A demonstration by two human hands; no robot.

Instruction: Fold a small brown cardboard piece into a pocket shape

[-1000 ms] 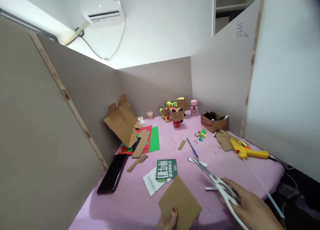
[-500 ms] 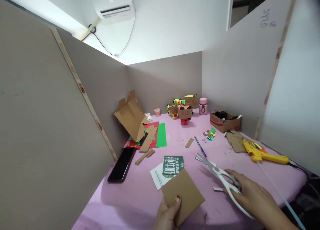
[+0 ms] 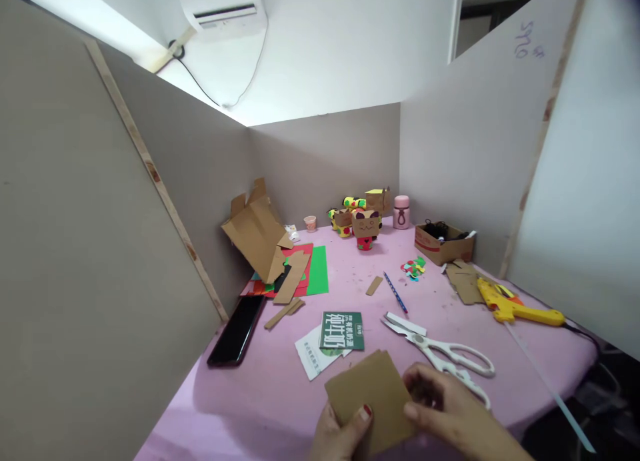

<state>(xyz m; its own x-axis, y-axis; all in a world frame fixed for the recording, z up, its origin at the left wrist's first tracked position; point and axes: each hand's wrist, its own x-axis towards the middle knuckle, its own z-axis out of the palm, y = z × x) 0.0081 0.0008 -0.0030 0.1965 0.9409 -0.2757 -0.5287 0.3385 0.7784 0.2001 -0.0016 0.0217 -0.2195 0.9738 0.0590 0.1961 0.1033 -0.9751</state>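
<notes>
My left hand (image 3: 345,431) grips brown cardboard squares (image 3: 373,394) near the front of the table, thumb across the front face. A second edge shows behind the front piece, so at least two seem stacked. At their right edge is my right hand (image 3: 445,407), fingers curled and thumb touching the cardboard. White-handled scissors (image 3: 425,341) lie on the table just beyond that hand, blades parted and pointing left. A white strip (image 3: 407,323) lies beside the blades. Behind the cardboard are a green printed card (image 3: 343,330) and a white printed card (image 3: 313,357), partly overlapping.
A yellow glue gun (image 3: 515,307) with a cord lies right. A phone (image 3: 237,331), coloured sheets (image 3: 317,274) and a bent cardboard box (image 3: 255,234) are left. A pencil (image 3: 395,292) and paper scraps (image 3: 414,267) lie mid-table. Cardboard figures (image 3: 365,227) stand behind.
My right hand has let go of the scissors, which now lie on the table. It has moved left to the edge of the cardboard squares in my left hand.
</notes>
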